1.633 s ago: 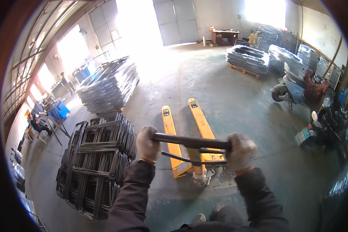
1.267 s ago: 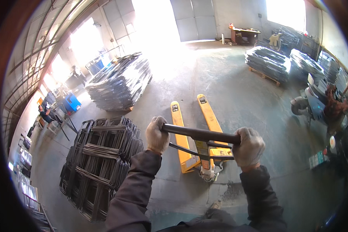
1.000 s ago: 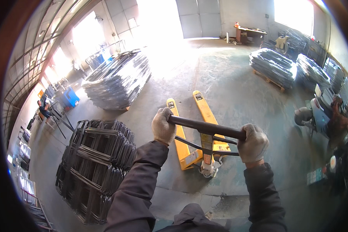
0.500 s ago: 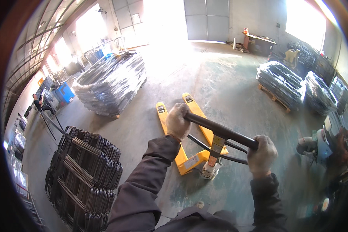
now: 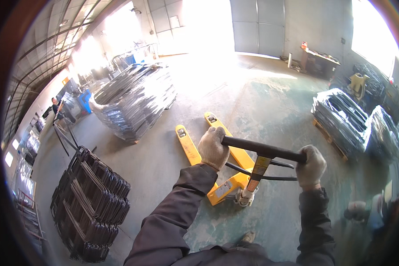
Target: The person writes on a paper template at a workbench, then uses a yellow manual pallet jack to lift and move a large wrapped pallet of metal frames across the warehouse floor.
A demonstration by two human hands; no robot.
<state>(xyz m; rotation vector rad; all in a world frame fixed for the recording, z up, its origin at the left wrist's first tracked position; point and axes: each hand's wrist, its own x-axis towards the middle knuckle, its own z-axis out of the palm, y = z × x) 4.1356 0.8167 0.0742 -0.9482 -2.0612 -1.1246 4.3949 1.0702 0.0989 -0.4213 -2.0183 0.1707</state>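
Observation:
A yellow pallet jack [image 5: 187, 145] stands on the concrete floor in front of me, its two forks pointing away and empty. Its black handle bar [image 5: 264, 150] runs across at chest height. My left hand [image 5: 213, 147], in a pale work glove, grips the bar's left end. My right hand [image 5: 311, 166], gloved the same way, grips the right end. Both my dark sleeves reach up from the lower edge.
A stack of black wire frames [image 5: 91, 201] sits at lower left. A wrapped pallet of metal parts [image 5: 135, 102] stands ahead on the left, more wrapped pallets [image 5: 341, 119] on the right. A person [image 5: 56, 107] stands far left. A workbench [image 5: 318, 62] is by the back wall.
The view has swung left and the jack's forks now point up-left toward the wrapped pallet. The wire frames have slid lower left. Both hands have stayed on the handle bar.

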